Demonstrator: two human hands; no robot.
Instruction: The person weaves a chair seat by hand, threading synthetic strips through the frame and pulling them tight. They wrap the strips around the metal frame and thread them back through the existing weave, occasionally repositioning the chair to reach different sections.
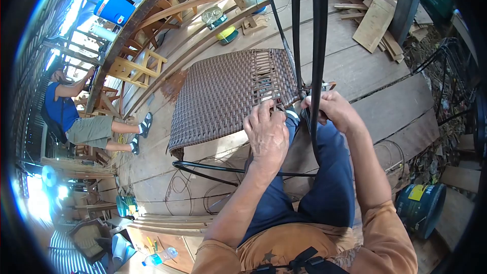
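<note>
A co-worker (66, 111) sits well to the left, and our wicker seat panel (223, 91), just past our knees, looks to us woven but for loose strands (266, 78) at its right edge — our left hand (266, 134) bent-fingered on that edge, our right hand (332, 110) fisted just beside it, its grip hidden — behind the black frame tube (318, 45) crossing our view.

The woven seat (223, 91) lies before the left hand (266, 134) and right hand (332, 111), bucket (418, 205) at right.

Both hands work at the edge of a brown woven seat (223, 94). The left hand (266, 132) presses the weave, and the right hand (332, 109) pinches a strand beside the black frame (318, 45).
</note>
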